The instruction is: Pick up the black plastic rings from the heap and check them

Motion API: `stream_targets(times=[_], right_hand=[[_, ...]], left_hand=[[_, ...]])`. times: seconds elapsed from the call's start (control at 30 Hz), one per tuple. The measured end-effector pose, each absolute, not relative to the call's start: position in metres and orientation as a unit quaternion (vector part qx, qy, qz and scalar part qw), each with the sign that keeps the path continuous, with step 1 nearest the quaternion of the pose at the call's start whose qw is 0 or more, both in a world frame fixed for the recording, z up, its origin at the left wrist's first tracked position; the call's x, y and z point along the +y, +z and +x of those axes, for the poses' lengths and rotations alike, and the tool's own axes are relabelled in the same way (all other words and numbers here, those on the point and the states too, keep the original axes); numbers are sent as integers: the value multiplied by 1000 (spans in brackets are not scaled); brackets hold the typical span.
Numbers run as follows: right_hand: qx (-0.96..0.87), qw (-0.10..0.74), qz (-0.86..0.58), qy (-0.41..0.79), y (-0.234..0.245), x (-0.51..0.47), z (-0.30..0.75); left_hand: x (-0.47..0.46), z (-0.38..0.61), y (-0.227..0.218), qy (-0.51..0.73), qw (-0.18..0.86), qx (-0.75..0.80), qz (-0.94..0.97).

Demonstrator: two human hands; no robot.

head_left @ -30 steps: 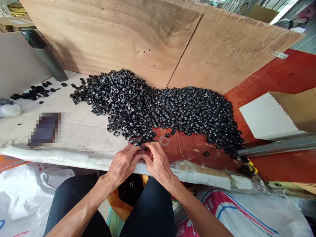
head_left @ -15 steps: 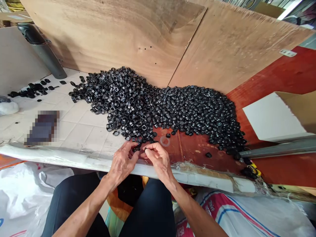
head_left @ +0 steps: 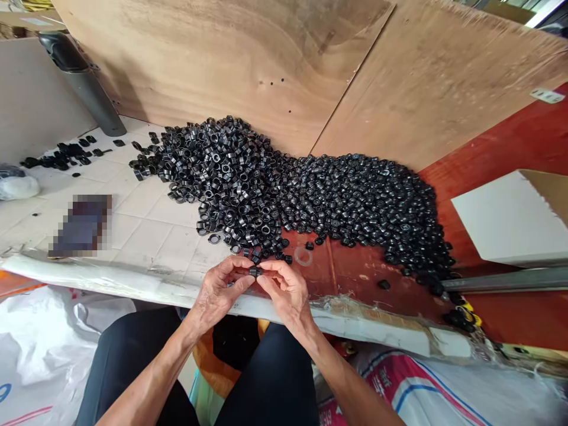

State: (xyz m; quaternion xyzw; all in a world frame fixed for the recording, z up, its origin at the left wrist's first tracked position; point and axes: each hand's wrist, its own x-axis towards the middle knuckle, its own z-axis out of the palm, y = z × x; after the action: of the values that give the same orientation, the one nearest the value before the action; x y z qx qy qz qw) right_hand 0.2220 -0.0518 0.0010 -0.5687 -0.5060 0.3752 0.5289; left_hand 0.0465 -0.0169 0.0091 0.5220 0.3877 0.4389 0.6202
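Between the fingertips of both hands, just above the table's front edge, is a small black plastic part [head_left: 254, 271]. My left hand [head_left: 222, 290] pinches it from the left with thumb and forefinger. From the other side, the thumb and fingers of my right hand [head_left: 286, 290] close on the same part. Whether it is one piece or two joined is too small to tell. Right behind my fingers begins a heap of black ring-shaped parts [head_left: 222, 171]. To its right, touching it, lies a heap of smaller black cap-like parts [head_left: 355, 198].
A plywood board [head_left: 199, 59] stands behind the heaps. At left are a dark grey cylinder [head_left: 95, 100], a blurred-out flat object [head_left: 82, 225] and scattered black bits [head_left: 62, 155]. At right, a white carton [head_left: 506, 219] stands beside a metal bar [head_left: 510, 279]. White sacks [head_left: 421, 378] lie below the edge.
My hands have come together, and both now grip one black part; before, they were slightly apart with separate dark pieces at the fingers. The view has shifted a little.
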Motion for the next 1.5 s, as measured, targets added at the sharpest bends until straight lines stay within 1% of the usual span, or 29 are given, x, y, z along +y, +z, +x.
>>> stream_targets(times=[0.2, 0.43, 0.63, 0.77, 0.9, 1.07, 1.13, 1.23, 1.3, 1.5], right_hand=[[-591, 508, -556, 289, -1, -53, 226], [-643, 491, -546, 218, 3, -52, 221], [-622, 512, -534, 257, 16, -50, 218], [-611, 518, -534, 270, 13, -52, 218], [-572, 522, -561, 291, 2, -55, 218], [-608, 478, -576, 265, 1, -58, 216], [-596, 473, -581, 290, 3, -58, 216], [-532, 480, -591, 371, 6, -56, 217], [-505, 484, -589, 405, 7, -54, 219], [-602, 498, -531, 327, 11, -52, 226]], left_hand=[[-16, 44, 3, 438, 585, 372, 572], [-16, 42, -2, 426, 554, 359, 619], [-17, 45, 1, 422, 618, 372, 549], [-17, 46, 0, 419, 639, 364, 532], [-18, 45, 2, 422, 622, 363, 550], [-18, 44, 5, 428, 578, 372, 587], [-18, 43, 6, 429, 572, 370, 593], [-18, 44, 6, 431, 576, 370, 588], [-17, 44, 5, 430, 574, 375, 587], [-18, 44, 3, 427, 604, 377, 557]])
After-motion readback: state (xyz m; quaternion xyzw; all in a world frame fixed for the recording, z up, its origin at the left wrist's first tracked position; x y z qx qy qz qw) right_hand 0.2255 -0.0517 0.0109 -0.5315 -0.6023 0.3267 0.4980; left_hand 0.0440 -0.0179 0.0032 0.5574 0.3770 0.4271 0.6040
